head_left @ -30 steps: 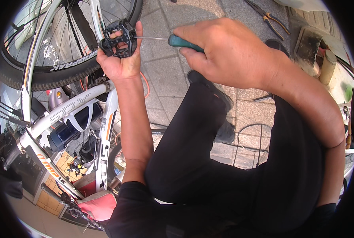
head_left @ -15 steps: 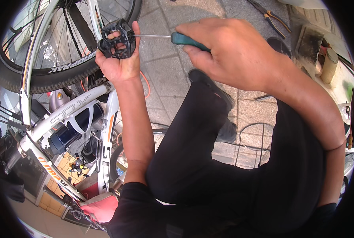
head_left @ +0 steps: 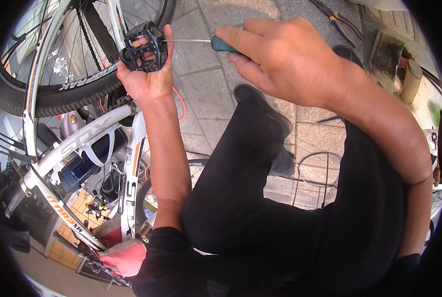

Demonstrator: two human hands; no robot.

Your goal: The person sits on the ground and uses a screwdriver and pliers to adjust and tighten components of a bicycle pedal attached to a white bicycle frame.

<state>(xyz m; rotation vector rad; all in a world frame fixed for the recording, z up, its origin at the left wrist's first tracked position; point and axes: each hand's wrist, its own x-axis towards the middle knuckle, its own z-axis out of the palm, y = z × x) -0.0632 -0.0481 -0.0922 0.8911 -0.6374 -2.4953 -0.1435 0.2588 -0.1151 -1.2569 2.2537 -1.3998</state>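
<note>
A black bicycle pedal [head_left: 154, 49] is gripped in my left hand [head_left: 149, 84], whose fingers show through the openings in its cage. My right hand [head_left: 295, 62] is closed round the green handle of a screwdriver [head_left: 223, 45]. The screwdriver's thin metal shaft points left, and its end meets the right side of the pedal; the tip itself is hidden. Close beside my left forearm stands a white bicycle frame [head_left: 85, 126] with orange and black markings, holding a dark blue bottle [head_left: 85, 171]. Behind the pedal is the bicycle's wheel [head_left: 57, 96] with a knobbly black tyre.
Pliers [head_left: 337, 21] with black and orange handles lie on the grey paving at the upper right. A pale cylindrical container [head_left: 412, 79] stands at the right edge. An orange cable [head_left: 184, 106] and a black wire loop [head_left: 310, 158] lie on the ground. A red-and-grey saddle [head_left: 124, 257] is at the lower left.
Both hands have shifted slightly up and left, together with the pedal and the screwdriver. My right hand's grip on the handle has turned a little. The screwdriver stays against the pedal.
</note>
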